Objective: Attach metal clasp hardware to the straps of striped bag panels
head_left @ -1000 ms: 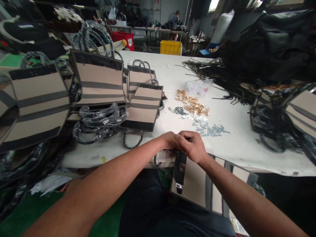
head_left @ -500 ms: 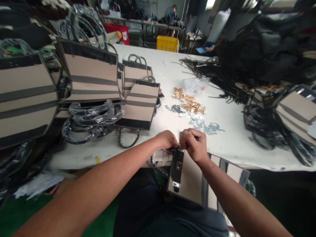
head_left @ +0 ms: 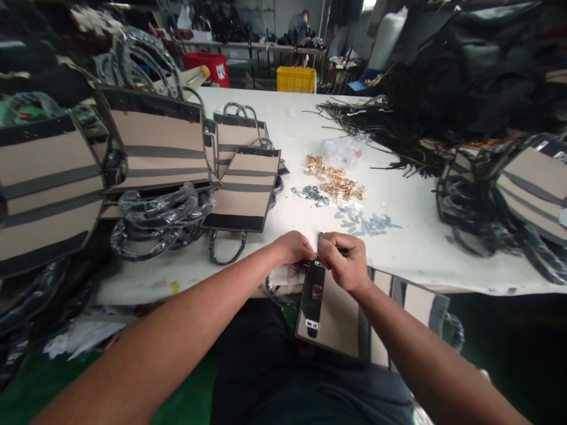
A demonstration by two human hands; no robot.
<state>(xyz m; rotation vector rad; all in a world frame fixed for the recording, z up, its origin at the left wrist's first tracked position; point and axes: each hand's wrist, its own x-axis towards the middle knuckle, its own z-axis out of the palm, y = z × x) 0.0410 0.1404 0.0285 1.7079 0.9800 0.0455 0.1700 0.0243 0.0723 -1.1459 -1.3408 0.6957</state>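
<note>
An unfolded handbag body (head_left: pixel 337 316), beige with dark bands, lies partly on the table's front edge and over my lap. Its dark end strip carries silvery metal fittings (head_left: pixel 317 291), one of them near my fingers. At the far end of that strip, my left hand (head_left: pixel 296 247) is closed in a pinch; what lies between its fingertips is too small to make out. Right beside it, my right hand (head_left: pixel 344 260) is curled round a slim dark-handled tool (head_left: pixel 343 251), mostly hidden by the fingers. Both hands' fingertips nearly meet.
Gold-coloured fittings (head_left: pixel 339 184) and thin grey metal plates (head_left: pixel 372 224) are heaped beyond my hands. More bag bodies (head_left: pixel 243 189) with plastic-wrapped handles (head_left: pixel 166 212) stack up on the left. Dark straps (head_left: pixel 376 130) and bags fill the right. A person (head_left: pixel 305 29) is far back.
Both hands stay close together at the bag's end strip, with slight finger movement. The whole view has shifted a little, so things appear slightly further left.
</note>
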